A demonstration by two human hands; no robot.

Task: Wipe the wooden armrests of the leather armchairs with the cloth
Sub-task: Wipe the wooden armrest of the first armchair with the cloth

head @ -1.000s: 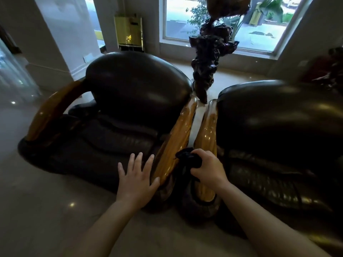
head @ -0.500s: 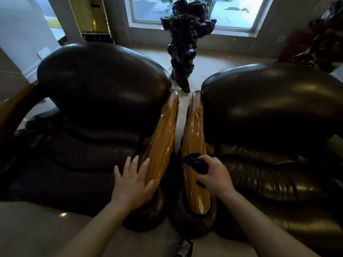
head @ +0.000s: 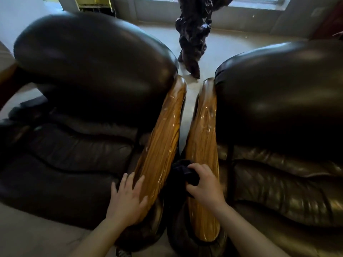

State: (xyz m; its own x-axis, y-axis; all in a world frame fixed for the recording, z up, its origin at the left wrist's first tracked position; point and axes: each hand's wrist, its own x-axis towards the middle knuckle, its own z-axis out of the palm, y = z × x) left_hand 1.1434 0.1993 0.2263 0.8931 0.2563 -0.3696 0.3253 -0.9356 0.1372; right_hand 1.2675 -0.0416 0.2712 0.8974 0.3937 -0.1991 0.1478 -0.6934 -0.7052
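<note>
Two dark leather armchairs stand side by side, the left armchair (head: 89,101) and the right armchair (head: 278,112). Their glossy wooden armrests run next to each other with a narrow gap between: the left chair's armrest (head: 163,138) and the right chair's armrest (head: 204,134). My right hand (head: 206,184) grips a dark cloth (head: 182,173) against the inner side of the right chair's armrest, near its front. My left hand (head: 128,199) lies flat, fingers spread, on the front part of the left chair's armrest and holds nothing.
A tall dark gnarled wooden sculpture (head: 193,34) stands on the pale floor behind the gap between the chairs. A window wall runs along the back. A yellow cabinet (head: 92,2) is at the back left. Part of a shoe (head: 123,253) shows at the bottom.
My head has moved closer and lower, so the chairs fill the view. The right hand with the cloth has shifted a little toward the gap side of the armrest. The left hand stays on its armrest.
</note>
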